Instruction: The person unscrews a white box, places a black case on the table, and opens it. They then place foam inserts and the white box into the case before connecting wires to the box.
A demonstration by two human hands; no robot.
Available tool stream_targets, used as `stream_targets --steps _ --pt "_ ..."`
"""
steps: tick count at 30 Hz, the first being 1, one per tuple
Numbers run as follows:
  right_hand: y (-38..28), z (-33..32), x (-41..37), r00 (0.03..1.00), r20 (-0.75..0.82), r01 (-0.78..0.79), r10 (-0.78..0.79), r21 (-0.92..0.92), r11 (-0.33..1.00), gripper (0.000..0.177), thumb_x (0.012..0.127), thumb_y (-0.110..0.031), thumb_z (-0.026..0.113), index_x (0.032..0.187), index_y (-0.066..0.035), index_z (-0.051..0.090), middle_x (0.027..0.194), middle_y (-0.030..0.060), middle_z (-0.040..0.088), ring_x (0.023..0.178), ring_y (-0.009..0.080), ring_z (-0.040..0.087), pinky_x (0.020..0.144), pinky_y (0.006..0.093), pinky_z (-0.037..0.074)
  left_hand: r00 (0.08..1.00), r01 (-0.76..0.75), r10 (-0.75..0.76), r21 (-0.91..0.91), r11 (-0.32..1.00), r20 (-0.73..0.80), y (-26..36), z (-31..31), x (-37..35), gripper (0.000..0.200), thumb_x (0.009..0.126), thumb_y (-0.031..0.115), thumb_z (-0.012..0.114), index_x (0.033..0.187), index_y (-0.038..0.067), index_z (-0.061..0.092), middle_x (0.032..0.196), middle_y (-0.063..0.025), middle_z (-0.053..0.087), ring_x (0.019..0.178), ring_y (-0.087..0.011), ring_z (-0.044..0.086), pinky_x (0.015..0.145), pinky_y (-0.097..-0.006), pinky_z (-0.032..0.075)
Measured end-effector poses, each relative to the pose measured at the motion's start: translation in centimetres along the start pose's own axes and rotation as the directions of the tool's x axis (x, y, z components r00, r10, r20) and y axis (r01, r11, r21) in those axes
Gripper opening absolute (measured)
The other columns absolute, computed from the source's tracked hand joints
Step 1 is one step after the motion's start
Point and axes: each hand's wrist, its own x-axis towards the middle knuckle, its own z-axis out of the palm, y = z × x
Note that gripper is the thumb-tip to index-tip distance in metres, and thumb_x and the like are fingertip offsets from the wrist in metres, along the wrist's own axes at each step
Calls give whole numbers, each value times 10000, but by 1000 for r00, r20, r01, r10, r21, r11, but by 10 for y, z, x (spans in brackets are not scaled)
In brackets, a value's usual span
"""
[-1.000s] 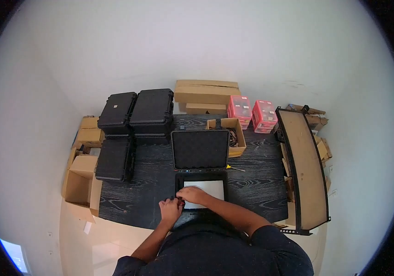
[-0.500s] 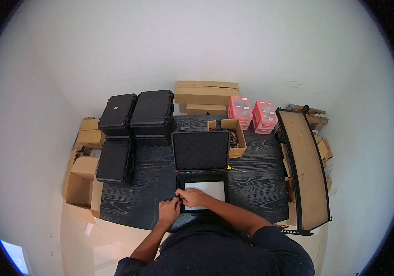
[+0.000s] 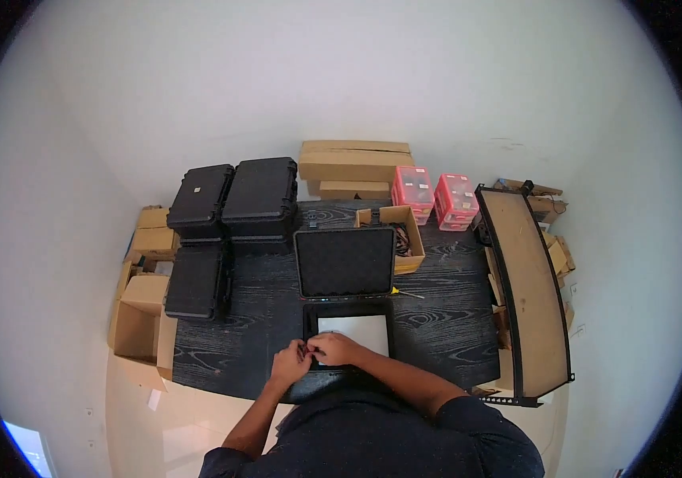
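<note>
We see left hand, right hand curled, fingertips meeting at open case front-left corner; case at table near edge, likely for reach. Clamped on anything: cannot tell. Upright lid exposes white pad.

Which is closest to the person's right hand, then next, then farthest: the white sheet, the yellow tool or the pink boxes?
1. The white sheet, inside the open case, right beside the right hand.
2. The yellow tool, on the table, farther back and right.
3. The pink boxes, at the table's back edge.
</note>
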Motion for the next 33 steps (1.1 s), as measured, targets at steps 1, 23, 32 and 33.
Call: stream_targets --steps 1,23,32,33 --pt "0 -4 0 999 52 -14 14 -7 1000 137 827 -120 699 925 -53 631 852 133 676 858 373 676 764 479 530 1000 -25 25 20 999 12 0 1 1 462 862 321 709 1203 32 594 871 -148 744 865 -371 732 811 -485 559" --pt "15 28 -5 999 31 -13 18 -163 987 185 832 -150 727 988 -53 708 1039 105 705 1040 324 659 887 435 541 997 -69 72 133 989 -17 0 5 5 339 930 306 627 1199 101 617 934 -156 755 875 -409 724 868 -526 533" --pt "20 -27 -64 954 -271 -165 125 -128 978 144 904 -131 687 1027 -63 719 1054 112 712 1038 315 671 923 406 542 980 -183 194 519 835 35 -6 24 22 246 869 233 647 1092 129 631 792 -154 727 760 -344 715 829 -510 448" --pt "24 -33 -70 939 -307 -196 152 -118 973 133 909 -129 685 1018 -60 720 1039 117 720 1011 321 682 911 408 549 980 -186 197 542 820 38 -5 26 24 247 864 231 649 1086 124 632 787 -153 726 757 -338 716 840 -511 443"
